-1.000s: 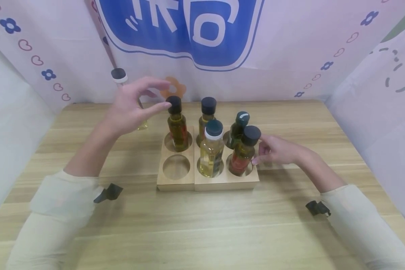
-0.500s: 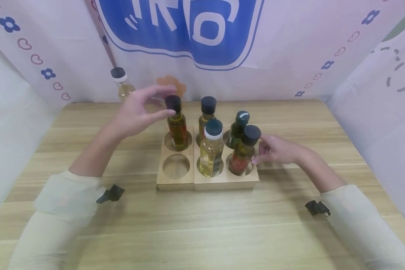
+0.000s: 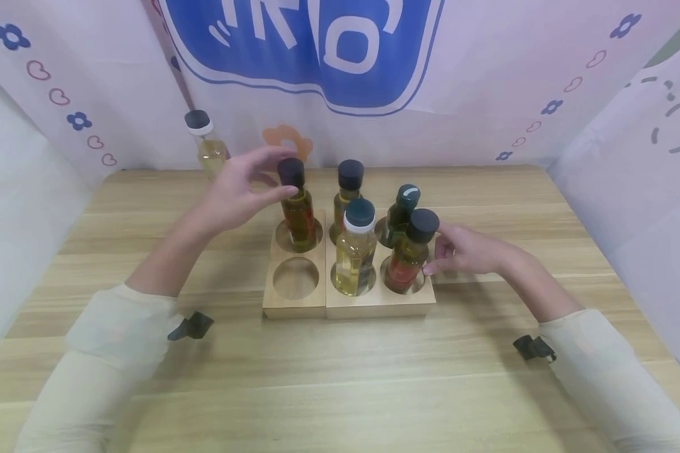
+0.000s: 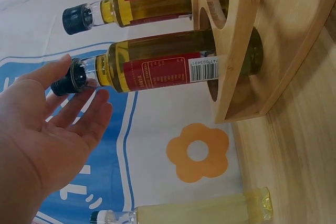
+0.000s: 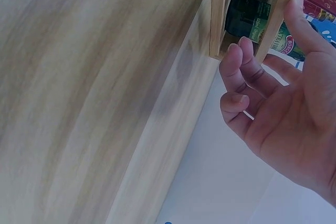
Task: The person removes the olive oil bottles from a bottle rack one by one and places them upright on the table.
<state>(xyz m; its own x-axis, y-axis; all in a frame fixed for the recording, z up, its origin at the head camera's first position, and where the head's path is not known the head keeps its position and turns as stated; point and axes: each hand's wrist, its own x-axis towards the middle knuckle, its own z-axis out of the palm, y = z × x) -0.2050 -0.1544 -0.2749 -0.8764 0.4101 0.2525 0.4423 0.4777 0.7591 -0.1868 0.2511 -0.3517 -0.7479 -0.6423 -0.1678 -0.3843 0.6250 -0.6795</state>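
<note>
Two hands at the rack (image 3: 294, 306), and the left hand (image 3: 232, 192) has slid in, fingers (image 4: 104, 114) curved round the cap (image 3: 291, 172) of the bottle (image 3: 300, 224) seated back-left, now within grasp, while I can't tell the grip of the right hand (image 3: 469, 250).

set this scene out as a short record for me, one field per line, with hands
rack: wooden, six holes
front-left hole: unfilled
back-left bottle: red label, black cap
back-middle bottle: red label, black cap
back-right bottle: dark green
front-middle bottle: pale, dark green cap
front-right bottle: red label, black cap
loose bottle: pale, upright on table, left of rack
left hand: thumb and fingers around back-left bottle's cap
right hand: fingers curled at rack's right end, thumb against it
</note>
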